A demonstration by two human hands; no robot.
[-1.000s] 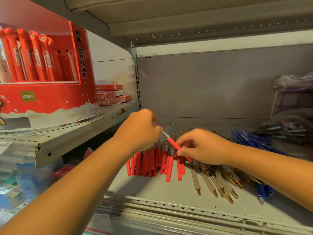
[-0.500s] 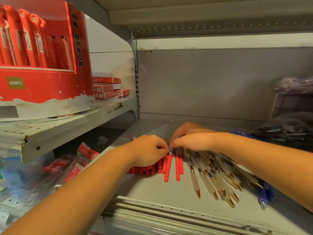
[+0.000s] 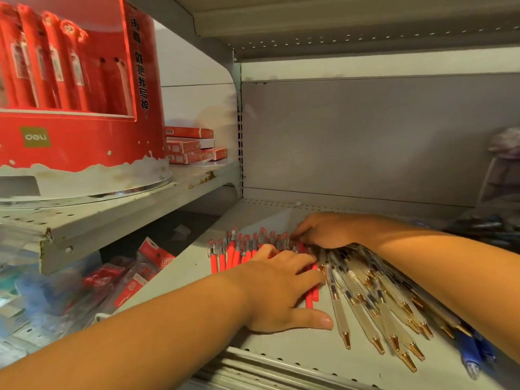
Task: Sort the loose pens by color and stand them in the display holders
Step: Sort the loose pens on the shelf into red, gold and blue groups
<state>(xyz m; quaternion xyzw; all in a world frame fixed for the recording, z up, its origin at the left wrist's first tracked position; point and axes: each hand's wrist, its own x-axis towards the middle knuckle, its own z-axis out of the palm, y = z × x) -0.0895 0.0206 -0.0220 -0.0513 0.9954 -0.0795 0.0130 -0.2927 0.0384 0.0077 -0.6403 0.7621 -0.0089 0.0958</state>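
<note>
A row of loose red pens (image 3: 230,253) lies side by side on the grey shelf (image 3: 197,277). My left hand (image 3: 281,288) lies flat over the near ends of the red pens, fingers spread and thumb on the shelf. My right hand (image 3: 323,230) rests on the far ends of the red pens, fingertips touching their clear caps. To the right, a fan of clear pens with gold tips (image 3: 374,305) lies under my right forearm. Blue pens (image 3: 472,353) lie at the far right. A red round display holder (image 3: 76,108) with red pens standing in it sits on the upper left shelf.
Small red boxes (image 3: 191,144) are stacked behind the display holder. Packaged red items (image 3: 132,277) fill the lower shelf at left. A dark heap of pens (image 3: 484,223) and a bag lie at the back right. The shelf's metal front rail (image 3: 281,364) runs below the pens.
My left hand has gone from gripping the pens with curled fingers to lying flat over them. My right hand let go of the single red pen and now rests on the pen caps.
</note>
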